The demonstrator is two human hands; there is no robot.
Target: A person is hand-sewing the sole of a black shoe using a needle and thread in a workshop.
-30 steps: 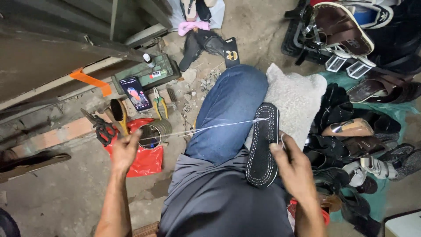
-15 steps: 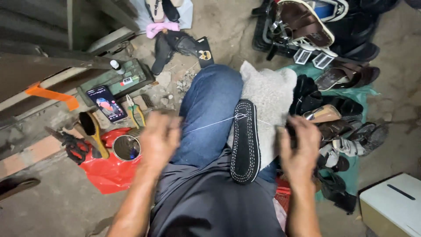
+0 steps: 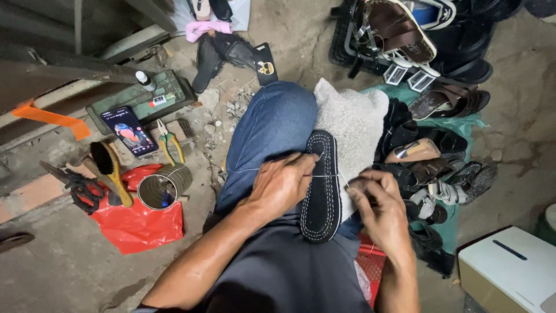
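Resting on a lap at frame centre, a black shoe sole (image 3: 321,188) is steadied by the left hand (image 3: 282,184); the right hand (image 3: 377,207) pinches white thread (image 3: 343,177) at right.

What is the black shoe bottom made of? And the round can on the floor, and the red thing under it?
The black shoe sole looks like matte rubber: dull, with white stitching along its edge. The open tin can seems to be metal, with ribbed, greyish shiny sides. The red bag looks like thin plastic, glossy and crinkled.
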